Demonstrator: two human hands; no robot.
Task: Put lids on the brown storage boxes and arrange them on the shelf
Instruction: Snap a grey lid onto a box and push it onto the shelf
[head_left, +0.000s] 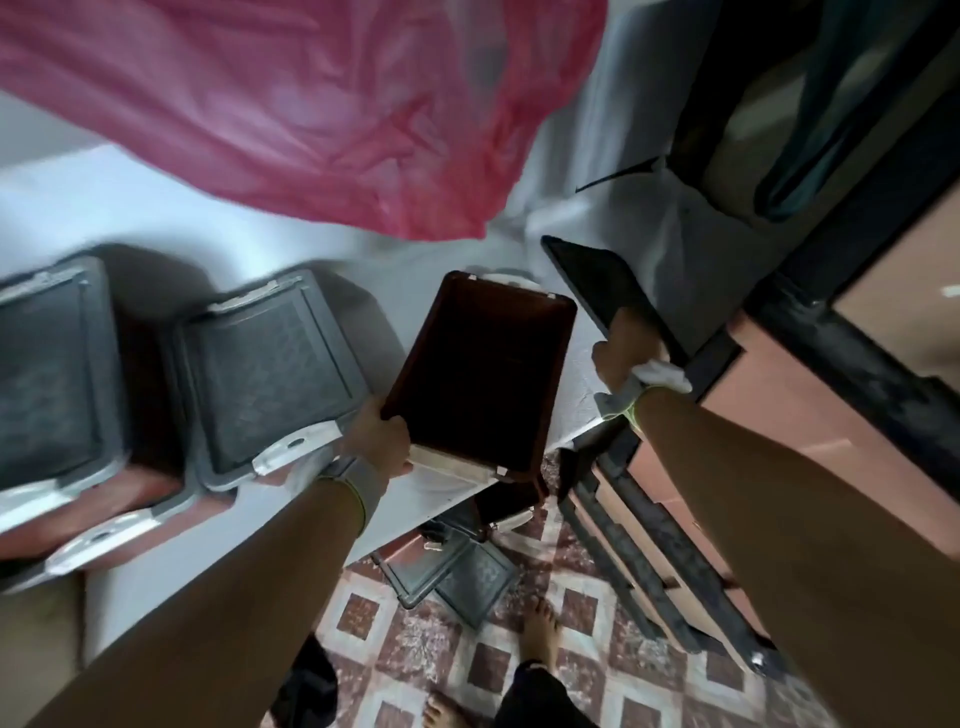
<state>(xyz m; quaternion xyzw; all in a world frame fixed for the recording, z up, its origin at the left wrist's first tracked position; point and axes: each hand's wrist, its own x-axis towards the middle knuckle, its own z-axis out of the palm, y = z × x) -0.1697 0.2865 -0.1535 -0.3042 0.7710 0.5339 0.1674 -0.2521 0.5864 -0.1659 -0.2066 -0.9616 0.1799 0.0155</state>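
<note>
Centrally, an open brown box (480, 364) is held at its near-left corner by the left hand (379, 441), whose fingers are curled over the rim. It sits lidless at the edge of a white surface (130, 192). A dark lid (592, 280) is gripped on edge by the closed right hand (628, 353), just right of the box. Two lidded boxes (270, 374) (49, 384) are set in a row to the left. What may be more lids (467, 577) are seen on the tiled floor (597, 665). No writing can be read through the blur.
</note>
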